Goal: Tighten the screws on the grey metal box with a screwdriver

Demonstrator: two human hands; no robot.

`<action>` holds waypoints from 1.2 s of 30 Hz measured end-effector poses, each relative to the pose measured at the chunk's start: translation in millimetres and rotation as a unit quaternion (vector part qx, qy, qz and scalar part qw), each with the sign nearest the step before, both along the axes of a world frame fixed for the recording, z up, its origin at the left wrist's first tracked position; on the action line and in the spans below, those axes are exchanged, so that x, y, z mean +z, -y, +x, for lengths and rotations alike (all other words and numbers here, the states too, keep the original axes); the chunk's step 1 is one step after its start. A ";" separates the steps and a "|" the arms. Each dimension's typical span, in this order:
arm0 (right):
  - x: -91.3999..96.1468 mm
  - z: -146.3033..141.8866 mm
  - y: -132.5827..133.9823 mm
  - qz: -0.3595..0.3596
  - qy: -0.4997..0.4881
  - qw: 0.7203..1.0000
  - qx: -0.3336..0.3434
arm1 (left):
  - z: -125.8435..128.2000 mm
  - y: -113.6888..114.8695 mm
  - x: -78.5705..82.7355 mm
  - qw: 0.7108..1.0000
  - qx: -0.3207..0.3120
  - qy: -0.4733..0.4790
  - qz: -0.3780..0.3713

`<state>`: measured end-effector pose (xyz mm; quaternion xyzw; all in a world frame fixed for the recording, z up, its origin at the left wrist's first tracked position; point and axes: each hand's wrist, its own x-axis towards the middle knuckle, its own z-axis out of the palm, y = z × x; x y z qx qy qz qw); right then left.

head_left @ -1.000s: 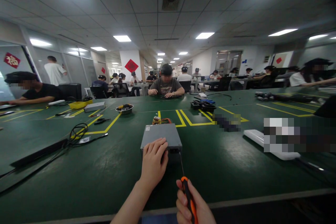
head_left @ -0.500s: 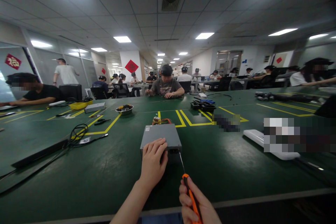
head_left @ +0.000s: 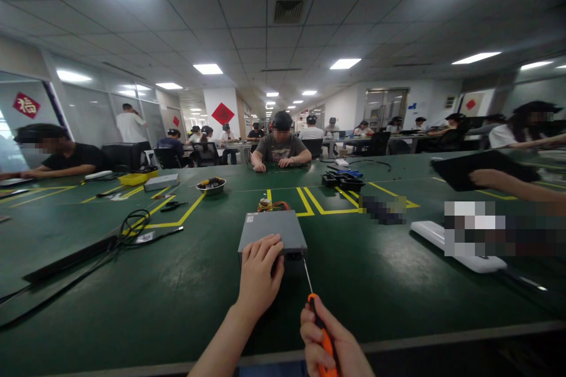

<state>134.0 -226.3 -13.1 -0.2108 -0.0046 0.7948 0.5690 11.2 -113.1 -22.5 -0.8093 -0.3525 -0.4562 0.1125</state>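
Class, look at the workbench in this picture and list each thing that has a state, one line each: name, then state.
left hand: resting flat on the near end of the grey metal box
right hand: closed around the screwdriver handle
screwdriver: held, tip at the box's near face
grey metal box: lying flat, lid on
metal bowl: upright, holding small items
black cable: loosely coiled on the green table

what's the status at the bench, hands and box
Left hand flat on the grey box. Right hand grips the orange screwdriver, tip at the box's near right corner. Nothing between tool and box.
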 end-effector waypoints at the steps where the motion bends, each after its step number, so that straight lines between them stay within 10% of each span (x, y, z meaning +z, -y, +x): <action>1: 1.5 -0.4 0.3 0.002 -0.008 1.000 -0.006 | 0.0 -0.2 -0.1 1.000 0.000 0.000 0.000; 36: -32.7 0.7 -5.0 0.070 -0.042 0.997 0.002 | 0.9 5.1 -0.3 0.999 0.043 0.018 0.016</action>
